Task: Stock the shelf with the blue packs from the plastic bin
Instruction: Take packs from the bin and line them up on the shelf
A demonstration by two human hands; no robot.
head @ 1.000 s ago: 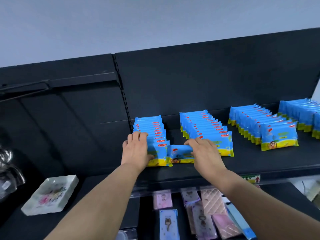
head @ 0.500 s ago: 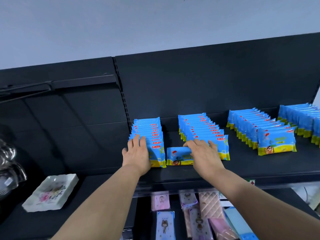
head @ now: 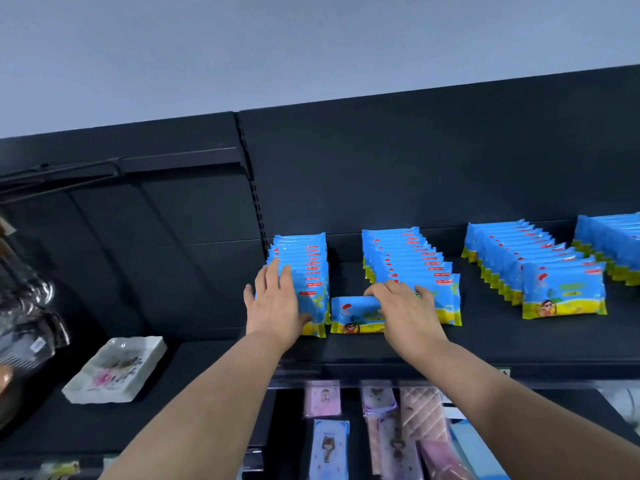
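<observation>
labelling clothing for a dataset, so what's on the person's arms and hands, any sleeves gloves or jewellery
The left hand and right hand are bare: no gloves, and no ring, watch or bracelet shows. Both forearms are uncovered right down to the bottom edge of the picture, so no sleeve is in view. No tattoos, tape or other markings can be seen on them.

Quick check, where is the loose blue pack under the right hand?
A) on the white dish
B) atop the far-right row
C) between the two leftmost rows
C: the loose pack, under the right hand, lies in the gap between the leftmost row and the second row.
</observation>
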